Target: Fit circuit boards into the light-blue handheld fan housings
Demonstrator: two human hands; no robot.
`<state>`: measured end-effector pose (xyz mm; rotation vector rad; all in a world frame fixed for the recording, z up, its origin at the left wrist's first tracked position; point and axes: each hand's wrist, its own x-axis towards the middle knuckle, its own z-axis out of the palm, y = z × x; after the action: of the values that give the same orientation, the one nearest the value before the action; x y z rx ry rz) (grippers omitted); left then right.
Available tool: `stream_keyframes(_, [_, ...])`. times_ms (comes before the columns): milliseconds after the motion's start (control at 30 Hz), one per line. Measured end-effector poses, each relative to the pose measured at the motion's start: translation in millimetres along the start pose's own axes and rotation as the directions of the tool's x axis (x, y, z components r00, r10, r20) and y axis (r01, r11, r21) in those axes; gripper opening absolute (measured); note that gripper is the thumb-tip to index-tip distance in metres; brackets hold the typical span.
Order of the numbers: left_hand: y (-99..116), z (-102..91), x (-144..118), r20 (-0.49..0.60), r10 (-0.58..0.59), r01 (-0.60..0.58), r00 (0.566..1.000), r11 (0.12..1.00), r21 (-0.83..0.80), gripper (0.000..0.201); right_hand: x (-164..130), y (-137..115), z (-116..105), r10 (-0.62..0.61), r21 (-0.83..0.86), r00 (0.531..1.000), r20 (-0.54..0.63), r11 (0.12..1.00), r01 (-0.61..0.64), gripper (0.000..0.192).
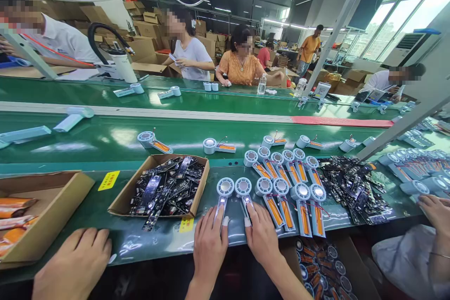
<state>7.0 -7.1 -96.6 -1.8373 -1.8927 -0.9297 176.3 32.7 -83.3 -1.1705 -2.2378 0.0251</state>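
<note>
My left hand (pixel 210 239) is closed around the handle of a light blue handheld fan (pixel 225 187), its fingers along the handle and its thumb at the side. A second such fan (pixel 243 187) lies right beside it, its handle held by my right hand (pixel 262 234). Both fans lie head away from me on the green bench, round grey-centred faces up. A small circuit board shows at the top of each handle; the rest is under my fingers. White covers sit on both thumb tips. To the right, several open fans (pixel 301 192) show orange batteries and thin wires.
Left stands a cardboard tray of black circuit boards (pixel 113 208), and beyond it a box (pixel 52 229) of orange-wrapped batteries. Loose boards (pixel 351 187) are heaped right. Co-workers' hands (pixel 75 260) rest at both sides. A green conveyor (pixel 183 131) carries fans. Below sits a box of fans (pixel 323 267).
</note>
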Motion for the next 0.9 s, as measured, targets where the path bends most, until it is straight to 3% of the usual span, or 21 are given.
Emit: stream_keyframes(900, [1.2,-3.3,2.9,0.047,-0.035,0.036,0.998,0.999,-0.027,0.040,0.1,-2.3,-2.2,0.005,-0.036,0.999,0.034,0.999,-0.003,0.056])
